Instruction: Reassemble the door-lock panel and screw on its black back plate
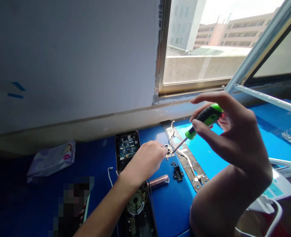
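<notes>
My right hand (239,135) is closed around the green and black handle of a screwdriver (204,121), with its fingertips along the grip. The thin shaft slants down to the left, its tip at a small metal part (169,152) that has a round piece on it. My left hand (147,159) is closed, fingertips pinching that part by its left side, which they partly hide. Just right of it lies a dark perforated plate (184,159) with a pale cable along it. Below the part are a black plastic bracket (178,173) and several tiny black pieces (173,163).
Beneath my left arm lies an opened long device casing (136,133) with a circuit board (128,148). A copper-coloured cylinder (159,182) rests beside it. A purple-white packet (53,158) sits at left, against the wall. A metal frame (266,97) and white power strip (275,189) stand at right.
</notes>
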A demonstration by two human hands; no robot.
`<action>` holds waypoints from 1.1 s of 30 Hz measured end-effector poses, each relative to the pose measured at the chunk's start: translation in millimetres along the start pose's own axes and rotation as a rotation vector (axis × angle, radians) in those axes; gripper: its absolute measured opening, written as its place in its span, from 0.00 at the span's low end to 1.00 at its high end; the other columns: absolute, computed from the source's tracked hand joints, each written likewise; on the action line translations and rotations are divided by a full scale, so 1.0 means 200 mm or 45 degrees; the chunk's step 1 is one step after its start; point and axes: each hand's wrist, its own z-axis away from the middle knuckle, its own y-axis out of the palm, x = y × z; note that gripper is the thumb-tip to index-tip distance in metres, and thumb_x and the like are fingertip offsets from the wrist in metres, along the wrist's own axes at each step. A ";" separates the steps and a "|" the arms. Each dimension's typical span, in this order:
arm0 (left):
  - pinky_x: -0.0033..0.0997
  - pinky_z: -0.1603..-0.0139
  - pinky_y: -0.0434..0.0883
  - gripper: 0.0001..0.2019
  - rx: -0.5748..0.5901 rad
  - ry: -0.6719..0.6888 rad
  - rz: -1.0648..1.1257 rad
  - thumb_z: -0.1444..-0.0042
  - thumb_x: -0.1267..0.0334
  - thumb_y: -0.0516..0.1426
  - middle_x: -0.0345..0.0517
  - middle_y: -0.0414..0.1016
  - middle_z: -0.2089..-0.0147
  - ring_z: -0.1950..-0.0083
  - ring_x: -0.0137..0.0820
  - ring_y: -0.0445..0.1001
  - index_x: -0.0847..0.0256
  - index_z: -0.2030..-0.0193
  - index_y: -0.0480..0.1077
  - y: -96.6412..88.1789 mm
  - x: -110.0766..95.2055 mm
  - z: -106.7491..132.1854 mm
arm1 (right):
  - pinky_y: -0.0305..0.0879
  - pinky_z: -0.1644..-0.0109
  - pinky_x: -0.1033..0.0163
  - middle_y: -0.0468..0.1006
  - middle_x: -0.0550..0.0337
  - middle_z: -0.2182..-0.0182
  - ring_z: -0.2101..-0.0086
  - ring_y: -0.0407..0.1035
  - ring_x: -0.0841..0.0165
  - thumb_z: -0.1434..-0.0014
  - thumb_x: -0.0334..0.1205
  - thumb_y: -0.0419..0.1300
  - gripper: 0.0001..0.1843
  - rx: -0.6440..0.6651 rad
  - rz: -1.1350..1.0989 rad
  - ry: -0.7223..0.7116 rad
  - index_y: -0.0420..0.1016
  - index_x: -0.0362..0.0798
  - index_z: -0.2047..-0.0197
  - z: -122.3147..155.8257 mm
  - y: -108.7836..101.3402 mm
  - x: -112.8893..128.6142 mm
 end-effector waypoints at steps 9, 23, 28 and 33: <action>0.34 0.62 0.74 0.15 0.318 0.046 -0.149 0.43 0.82 0.55 0.52 0.84 0.63 0.59 0.44 0.85 0.62 0.67 0.80 0.09 -0.03 -0.15 | 0.69 0.70 0.65 0.80 0.66 0.72 0.74 0.74 0.71 0.39 0.37 0.63 0.17 0.435 0.052 0.118 0.77 0.49 0.46 -0.01 -0.01 -0.06; 0.60 0.33 0.72 0.13 -0.638 -0.255 -0.065 0.33 0.65 0.60 0.55 0.75 0.34 0.28 0.54 0.65 0.57 0.43 0.78 0.04 0.00 0.21 | 0.72 0.68 0.63 0.82 0.64 0.70 0.72 0.77 0.70 0.36 0.40 0.63 0.16 0.567 -0.055 0.045 0.76 0.48 0.46 -0.04 0.04 -0.07; 0.73 0.29 0.66 0.29 -0.912 -0.776 -0.037 0.36 0.60 0.63 0.58 0.57 0.23 0.22 0.63 0.54 0.50 0.28 0.66 0.22 -0.12 0.45 | 0.74 0.67 0.62 0.84 0.62 0.67 0.70 0.78 0.69 0.33 0.45 0.63 0.15 0.625 -0.022 -0.044 0.76 0.50 0.45 -0.06 0.09 -0.06; 0.65 0.40 0.79 0.43 -0.833 -0.909 0.187 0.38 0.62 0.64 0.53 0.32 0.15 0.26 0.65 0.65 0.39 0.20 0.50 0.38 -0.26 0.50 | 0.75 0.68 0.64 0.83 0.63 0.68 0.72 0.78 0.70 0.33 0.45 0.64 0.13 0.650 -0.026 -0.135 0.76 0.52 0.47 -0.07 0.15 -0.02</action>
